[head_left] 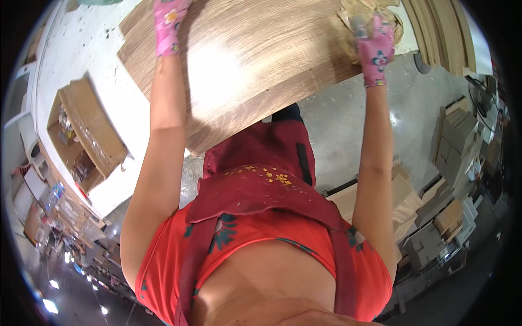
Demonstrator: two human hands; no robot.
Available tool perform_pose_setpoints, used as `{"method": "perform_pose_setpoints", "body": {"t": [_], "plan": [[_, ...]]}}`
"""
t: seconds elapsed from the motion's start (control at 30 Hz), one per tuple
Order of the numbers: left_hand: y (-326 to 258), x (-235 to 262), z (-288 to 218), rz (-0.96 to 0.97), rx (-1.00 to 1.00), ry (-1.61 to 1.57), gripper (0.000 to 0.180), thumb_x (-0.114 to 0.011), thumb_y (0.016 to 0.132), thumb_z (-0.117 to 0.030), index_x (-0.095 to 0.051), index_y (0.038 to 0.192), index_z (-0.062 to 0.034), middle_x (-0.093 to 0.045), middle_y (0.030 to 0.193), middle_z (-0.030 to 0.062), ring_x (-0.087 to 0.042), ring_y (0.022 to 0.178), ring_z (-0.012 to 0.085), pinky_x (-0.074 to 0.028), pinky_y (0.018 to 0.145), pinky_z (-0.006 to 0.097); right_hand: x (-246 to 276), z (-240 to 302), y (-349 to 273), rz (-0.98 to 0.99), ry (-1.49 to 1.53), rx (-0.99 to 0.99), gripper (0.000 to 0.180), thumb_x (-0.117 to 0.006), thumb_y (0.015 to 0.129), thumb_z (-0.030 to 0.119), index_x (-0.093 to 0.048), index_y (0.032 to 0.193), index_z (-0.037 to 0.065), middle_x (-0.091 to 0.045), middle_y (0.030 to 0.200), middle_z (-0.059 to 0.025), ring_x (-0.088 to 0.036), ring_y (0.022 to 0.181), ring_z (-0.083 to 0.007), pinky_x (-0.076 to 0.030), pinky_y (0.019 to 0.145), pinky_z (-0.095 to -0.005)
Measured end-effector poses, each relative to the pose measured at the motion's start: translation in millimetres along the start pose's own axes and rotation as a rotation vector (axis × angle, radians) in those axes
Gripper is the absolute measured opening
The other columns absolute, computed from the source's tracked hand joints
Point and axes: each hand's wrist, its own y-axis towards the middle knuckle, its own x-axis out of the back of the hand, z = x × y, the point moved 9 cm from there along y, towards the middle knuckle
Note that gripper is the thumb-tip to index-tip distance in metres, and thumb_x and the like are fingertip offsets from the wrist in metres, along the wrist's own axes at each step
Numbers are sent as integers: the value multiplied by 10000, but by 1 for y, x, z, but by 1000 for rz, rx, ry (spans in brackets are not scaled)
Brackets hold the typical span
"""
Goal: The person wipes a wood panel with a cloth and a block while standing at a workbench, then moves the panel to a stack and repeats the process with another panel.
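A large light-brown wood-grain board (250, 65) fills the top middle of the view, tilted, with its lower corner over my dark red apron. My left hand (167, 24), in a pink flowered glove, lies on the board's upper left part. My right hand (375, 46), in a matching glove, presses a crumpled tan cloth (361, 13) against the board's upper right edge. Both arms reach straight out from the bottom of the picture.
An open cardboard box (87, 133) with small items stands on a white table (65, 60) at the left. Stacks of cut wood blocks (435, 206) sit at the right on the grey concrete floor (413, 108). Curved wooden strips (440, 32) lean at the top right.
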Motion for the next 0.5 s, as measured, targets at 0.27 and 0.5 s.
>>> {"method": "perform_pose_setpoints", "body": {"t": [0.27, 0.5], "plan": [[19, 47, 24, -16, -14, -151, 602, -733, 795, -189, -476, 1324, -60, -593, 1126, 57, -559, 980, 141, -502, 729, 279, 109, 357, -125, 328, 905, 626, 354, -554, 841, 333, -570, 1131, 132, -567, 1146, -71, -511, 1123, -268, -409, 991, -436], [-21, 100, 14, 208, -133, 278, 738, -750, 737, -284, -432, 1358, -46, -554, 1246, 124, -533, 1116, 221, -447, 940, 338, 71, 241, -122, 367, 764, 544, 403, -580, 805, 206, -590, 1202, 139, -608, 1191, -55, -564, 1093, -235, -462, 924, -371]]}}
